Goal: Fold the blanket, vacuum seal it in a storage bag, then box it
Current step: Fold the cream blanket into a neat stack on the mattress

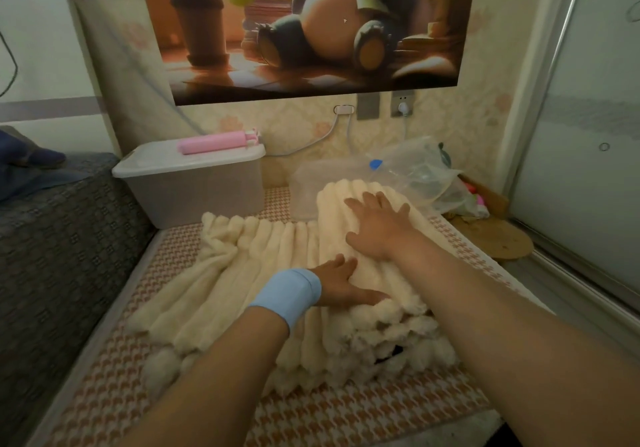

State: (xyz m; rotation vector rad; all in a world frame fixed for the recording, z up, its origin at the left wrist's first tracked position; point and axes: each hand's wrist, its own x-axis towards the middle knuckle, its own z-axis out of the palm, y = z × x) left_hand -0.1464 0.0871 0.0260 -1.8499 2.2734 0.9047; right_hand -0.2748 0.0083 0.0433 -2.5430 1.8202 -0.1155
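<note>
A cream ribbed blanket (242,273) lies across the middle of the frame on a mat (346,419) with a red-and-white houndstooth print. Its right part is folded into a thick stack, and its left part is spread out in a single layer.

The right hand (377,228) lies flat on top of the stack, palm down with the fingers spread and straight. The left hand (337,284), with a light blue wristband (287,294), is also uncurled and presses against the stack's left edge. Its fingertips sink into the pile and are partly hidden. Both forearms are cut off at the bottom edge.

At centre left, a translucent storage box (194,194) stands with its lid on. Its cloudy walls hide whatever it holds. A pink tube-shaped object (214,142) lies on the lid.

Right of centre, behind the stack, a crumpled clear storage bag (412,169) with a blue clip (375,164) is partly hidden by the blanket. Its contents are hard to make out.

A grey sofa (52,239) fills the left edge.
</note>
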